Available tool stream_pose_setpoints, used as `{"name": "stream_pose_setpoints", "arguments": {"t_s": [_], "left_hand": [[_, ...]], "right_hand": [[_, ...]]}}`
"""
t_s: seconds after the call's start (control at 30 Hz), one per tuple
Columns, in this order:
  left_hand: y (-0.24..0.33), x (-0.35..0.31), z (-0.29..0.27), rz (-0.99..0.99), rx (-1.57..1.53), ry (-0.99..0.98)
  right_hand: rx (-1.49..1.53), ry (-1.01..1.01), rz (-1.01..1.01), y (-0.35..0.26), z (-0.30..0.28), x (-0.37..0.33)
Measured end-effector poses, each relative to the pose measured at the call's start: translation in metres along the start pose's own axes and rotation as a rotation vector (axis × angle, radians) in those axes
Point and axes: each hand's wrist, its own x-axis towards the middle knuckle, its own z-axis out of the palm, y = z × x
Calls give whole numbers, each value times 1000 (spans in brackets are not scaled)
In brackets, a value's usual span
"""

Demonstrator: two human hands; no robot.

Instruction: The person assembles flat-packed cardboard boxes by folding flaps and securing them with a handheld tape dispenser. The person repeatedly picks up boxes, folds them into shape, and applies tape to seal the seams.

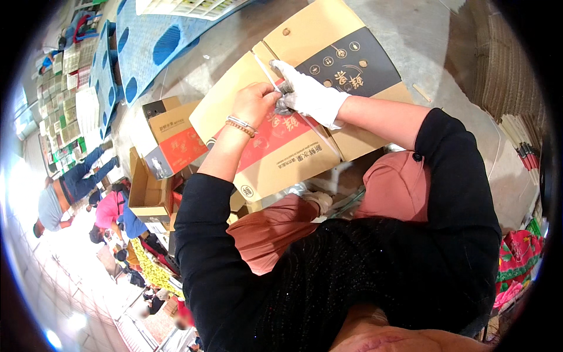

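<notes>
A cardboard carton (281, 167), tan with red and black printed panels, lies in front of my knees. A thin white strap (319, 136) runs across it. My left hand (255, 104), bare with bracelets at the wrist, is closed on the strap near the carton's middle. Beside it my right hand (314, 98), in a white glove with darkened fingertips, has its thumb and fingers closed around the same spot. The hands nearly touch, and their fingertips hide how the strap is joined there.
Blue plastic pallets (167, 50) stand at the far left, with a white crate (190, 7) at the top. More cartons (170, 138) sit left of mine. Stacked flat cardboard (487, 64) is at the right. Several people are farther left, including one in a grey shirt (51, 205).
</notes>
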Motion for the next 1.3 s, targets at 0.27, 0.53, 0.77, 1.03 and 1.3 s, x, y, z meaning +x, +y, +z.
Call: {"name": "stream_pose_setpoints", "arguments": {"t_s": [0.27, 0.53, 0.77, 1.03, 1.3], "left_hand": [[10, 23, -13, 21, 278, -183], [18, 28, -10, 131, 638, -181], [50, 30, -9, -16, 744, -250], [40, 25, -10, 7, 642, -179], [-3, 34, -70, -138, 565, 40]], "right_hand": [[-66, -25, -17, -12, -6, -7], [-147, -22, -38, -16, -9, -9], [-156, -15, -55, -10, -7, -8], [-124, 3, -45, -13, -9, -11], [-2, 63, -4, -1, -4, -4]]}}
